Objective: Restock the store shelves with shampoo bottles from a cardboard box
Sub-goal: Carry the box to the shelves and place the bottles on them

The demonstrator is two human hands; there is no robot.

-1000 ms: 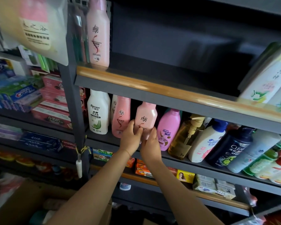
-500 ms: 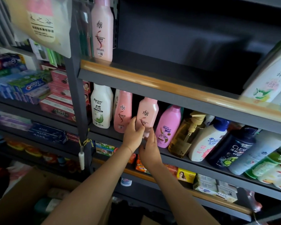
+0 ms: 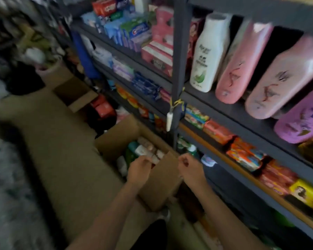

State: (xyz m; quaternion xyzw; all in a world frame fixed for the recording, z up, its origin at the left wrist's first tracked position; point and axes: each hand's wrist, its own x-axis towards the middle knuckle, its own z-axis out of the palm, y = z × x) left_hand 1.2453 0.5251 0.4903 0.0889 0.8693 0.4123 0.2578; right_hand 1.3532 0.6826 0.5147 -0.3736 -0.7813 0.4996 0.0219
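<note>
Now off the pale pink bottle (image 3: pixel 285 78) gripped half a second ago, left standing on the grey shelf (image 3: pixel 229 109) between another pink bottle (image 3: pixel 240 64) and a purple one (image 3: pixel 302 121). Left hand (image 3: pixel 140 169) lowered over the open cardboard box (image 3: pixel 157 179), fingers loosely curled, grip holding nothing; right hand (image 3: pixel 190 167) just beside the box's near wall, likewise loosely curled and empty. Inside the box, blurred shampoo bottles (image 3: pixel 143 150). Further out, tan floor (image 3: pixel 61 150), a second cardboard box (image 3: pixel 76 92) against the shelving, toothpaste packs (image 3: pixel 135 31) upper left, soap packets (image 3: pixel 246 152) on the lower shelf.
</note>
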